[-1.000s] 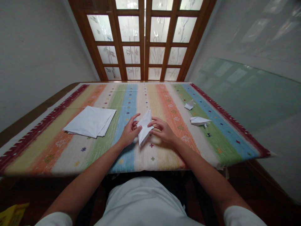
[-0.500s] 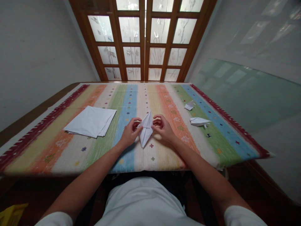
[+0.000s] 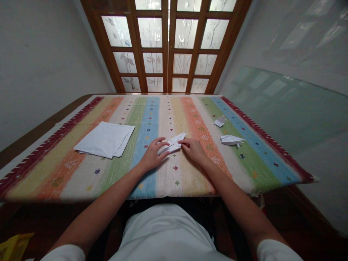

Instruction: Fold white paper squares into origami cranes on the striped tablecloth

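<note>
A white folded paper (image 3: 174, 143), shaped like a slim pointed diamond with crease lines, lies slantwise on the tablecloth between my hands, one tip toward the far right. My left hand (image 3: 153, 154) grips its left end, thumb on the near edge and fingers curved over the far side. On the right side, my right hand (image 3: 193, 149) pinches the paper's edge with thumb and index finger, the other fingers curled under. The paper's left tip is partly hidden by my left fingers.
A stack of white paper sheets (image 3: 104, 139) lies left of my hands. Two folded paper figures, a smaller one (image 3: 219, 121) and a longer pointed one (image 3: 231, 140), rest on the right. The striped tablecloth (image 3: 168, 185) covers the table up to its near edge.
The folded paper has turned clockwise, from pointing nearly straight away to slanting toward the far right. My right hand has shifted slightly right and now pinches its edge.
</note>
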`<state>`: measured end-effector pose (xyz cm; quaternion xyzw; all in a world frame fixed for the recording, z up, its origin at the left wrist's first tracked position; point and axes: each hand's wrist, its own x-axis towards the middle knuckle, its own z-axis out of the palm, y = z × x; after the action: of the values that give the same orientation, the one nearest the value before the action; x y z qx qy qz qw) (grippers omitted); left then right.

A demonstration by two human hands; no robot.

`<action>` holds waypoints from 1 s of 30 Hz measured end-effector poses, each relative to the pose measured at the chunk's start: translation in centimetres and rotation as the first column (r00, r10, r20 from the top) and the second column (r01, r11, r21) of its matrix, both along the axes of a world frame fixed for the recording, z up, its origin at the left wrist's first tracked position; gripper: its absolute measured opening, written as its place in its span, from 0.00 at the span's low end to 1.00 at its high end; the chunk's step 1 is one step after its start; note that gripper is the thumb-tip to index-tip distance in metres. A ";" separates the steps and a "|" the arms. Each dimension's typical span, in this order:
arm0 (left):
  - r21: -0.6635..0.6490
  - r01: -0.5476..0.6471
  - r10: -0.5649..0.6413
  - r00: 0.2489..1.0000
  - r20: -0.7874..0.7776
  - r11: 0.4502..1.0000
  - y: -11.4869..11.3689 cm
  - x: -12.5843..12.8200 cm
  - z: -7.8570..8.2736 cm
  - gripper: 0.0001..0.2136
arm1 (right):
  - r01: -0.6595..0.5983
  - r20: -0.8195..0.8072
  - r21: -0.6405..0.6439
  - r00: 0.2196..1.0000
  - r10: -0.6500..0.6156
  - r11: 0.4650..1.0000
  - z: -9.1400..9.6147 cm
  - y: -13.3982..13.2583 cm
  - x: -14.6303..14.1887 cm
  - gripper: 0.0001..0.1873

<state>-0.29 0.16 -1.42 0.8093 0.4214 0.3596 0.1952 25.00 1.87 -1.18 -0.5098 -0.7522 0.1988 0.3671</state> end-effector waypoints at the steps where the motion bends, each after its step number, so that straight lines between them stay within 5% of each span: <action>1: 0.002 0.028 -0.028 0.998 -0.051 1.000 -0.1 0.1 0.0 0.10 | 0.004 0.063 -0.029 0.998 -0.002 1.000 0.0 0.0 0.1 0.15; 8: 0.025 0.074 -0.067 0.977 -0.200 0.997 -1.0 0.6 0.4 0.07 | -0.088 0.297 0.024 0.952 0.077 0.996 0.4 -0.3 0.6 0.11; 18: 0.029 0.068 -0.058 0.962 -0.268 0.997 -0.4 0.7 0.0 0.07 | -0.396 0.186 0.136 0.911 0.370 0.908 0.4 0.4 0.7 0.12; 24: 0.027 0.056 -0.048 0.969 -0.244 0.998 -0.2 0.8 -0.3 0.07 | -0.441 0.207 0.014 0.879 0.429 0.897 -0.1 1.5 0.7 0.07; 30: 0.027 0.014 -0.006 0.968 -0.252 1.000 0.2 1.0 -0.5 0.09 | -0.381 0.239 0.046 0.902 0.360 0.923 0.1 1.5 0.1 0.09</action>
<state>0.67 0.31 -1.94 0.8532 0.4335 0.2591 0.1305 25.12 3.36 -1.09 -0.3592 -0.8806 0.1709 0.2574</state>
